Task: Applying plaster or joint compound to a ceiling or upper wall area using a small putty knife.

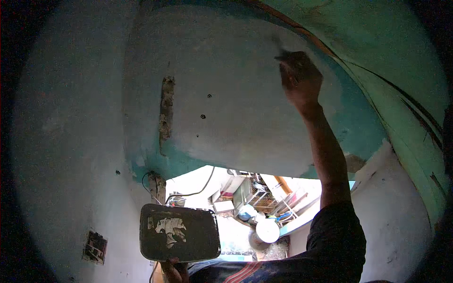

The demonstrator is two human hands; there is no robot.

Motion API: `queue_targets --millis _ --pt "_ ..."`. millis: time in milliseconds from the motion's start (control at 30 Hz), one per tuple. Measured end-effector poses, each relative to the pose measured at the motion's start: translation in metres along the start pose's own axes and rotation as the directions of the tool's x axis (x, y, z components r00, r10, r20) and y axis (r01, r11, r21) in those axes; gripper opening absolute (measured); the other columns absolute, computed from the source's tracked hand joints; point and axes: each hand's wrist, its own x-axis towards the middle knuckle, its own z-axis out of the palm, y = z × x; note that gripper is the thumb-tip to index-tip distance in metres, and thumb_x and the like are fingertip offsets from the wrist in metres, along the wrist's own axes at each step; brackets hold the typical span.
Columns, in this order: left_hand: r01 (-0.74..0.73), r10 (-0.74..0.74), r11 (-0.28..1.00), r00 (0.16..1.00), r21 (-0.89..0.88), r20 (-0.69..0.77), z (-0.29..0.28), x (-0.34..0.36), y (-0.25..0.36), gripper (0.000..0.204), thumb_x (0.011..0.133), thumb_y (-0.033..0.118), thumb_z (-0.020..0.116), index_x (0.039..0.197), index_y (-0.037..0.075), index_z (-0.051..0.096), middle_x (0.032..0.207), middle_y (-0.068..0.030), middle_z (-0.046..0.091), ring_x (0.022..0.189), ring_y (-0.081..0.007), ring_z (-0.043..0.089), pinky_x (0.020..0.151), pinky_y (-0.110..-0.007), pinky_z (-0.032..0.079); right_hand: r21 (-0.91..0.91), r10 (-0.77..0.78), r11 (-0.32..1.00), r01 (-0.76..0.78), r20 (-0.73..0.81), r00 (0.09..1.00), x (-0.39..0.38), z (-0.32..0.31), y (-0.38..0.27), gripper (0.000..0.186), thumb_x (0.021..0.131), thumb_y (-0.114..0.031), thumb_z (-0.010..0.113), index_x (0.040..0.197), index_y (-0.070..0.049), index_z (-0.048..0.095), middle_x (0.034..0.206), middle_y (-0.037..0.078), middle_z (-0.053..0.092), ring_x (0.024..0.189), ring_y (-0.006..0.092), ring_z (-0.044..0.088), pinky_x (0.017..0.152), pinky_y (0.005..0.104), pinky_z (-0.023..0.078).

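My right hand is raised to the painted wall at upper right, its fingers closed round a putty knife. The knife's blade is smeared by motion, and whether it touches the wall I cannot tell. Low on the left, my left hand grips the underside of a dark rectangular tray with rounded corners. A patch of white putty lies on the tray, and more is smeared along its right rim. The wall bears whitish filler over teal paint, which shows at the edges.
A rough vertical groove and several small holes mark the wall. Below it is a bright opening with a white bucket, a wire rack and piled goods. A cable hangs there. An uncovered wall box is at lower left.
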Motion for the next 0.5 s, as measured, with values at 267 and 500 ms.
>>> queue_targets --millis 267,500 --pt "-0.064 0.087 0.985 0.986 0.162 -0.142 0.022 -0.009 0.009 0.049 0.084 0.016 0.068 0.129 0.007 0.052 0.107 -0.0121 0.063 0.089 -0.0244 0.062 0.072 -0.041 0.059 0.264 0.444 0.694 -0.67 0.575 0.687 -0.168 0.055 -0.115 0.03 0.093 -0.039 0.064 0.104 -0.012 0.069 0.092 0.015 0.067 0.076 0.0302 0.067 0.065 0.0437 0.054" --pt "-0.092 0.098 0.991 0.993 0.098 -0.058 -0.029 -0.004 -0.008 0.041 0.09 0.018 0.065 0.128 0.011 0.052 0.097 -0.0072 0.061 0.078 -0.0202 0.057 0.068 -0.041 0.057 0.419 0.308 0.772 -0.478 0.411 0.858 -0.189 0.019 -0.173 0.022 0.076 -0.002 0.075 0.095 -0.014 0.072 0.098 0.009 0.069 0.085 0.0236 0.068 0.07 0.0347 0.057"
